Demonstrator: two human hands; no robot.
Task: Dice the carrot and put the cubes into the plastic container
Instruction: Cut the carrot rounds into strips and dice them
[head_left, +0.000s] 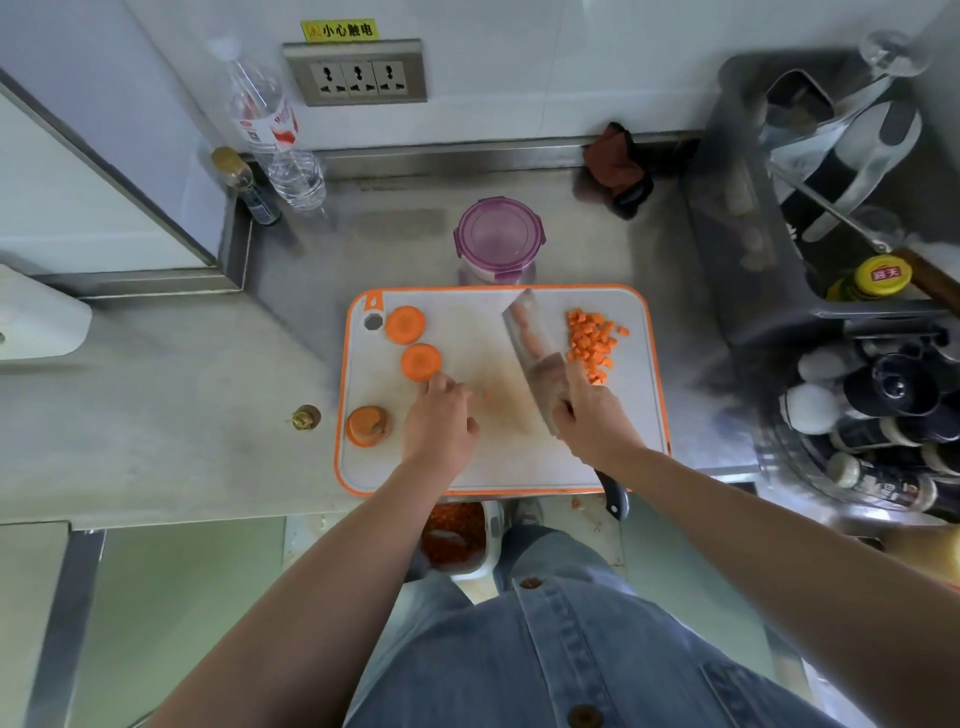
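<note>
Over the denim shirt (571, 654), the left hand (439, 423) touches the nearer carrot round (421, 362) with loosely bent fingers, while the right hand (592, 415) grips the cleaver (532, 348) mid-board. Slide that round flat under the blade, fingertips tucked. The cubes (592, 338) lie far right, and the lidded plastic container (500, 234) sits beyond the cutting board (519, 462).

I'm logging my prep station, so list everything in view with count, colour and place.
cutting board: one, white with orange rim, counter centre
carrot rounds: two, orange, board's left
carrot end: one, orange, board's near-left corner
carrot cubes: one pile, orange, board's right
cleaver: one, steel, over board
plastic container: one, clear with purple lid, behind board
water bottle: one, clear, back left
left hand: one, at nearer round
right hand: one, gripping cleaver
</note>
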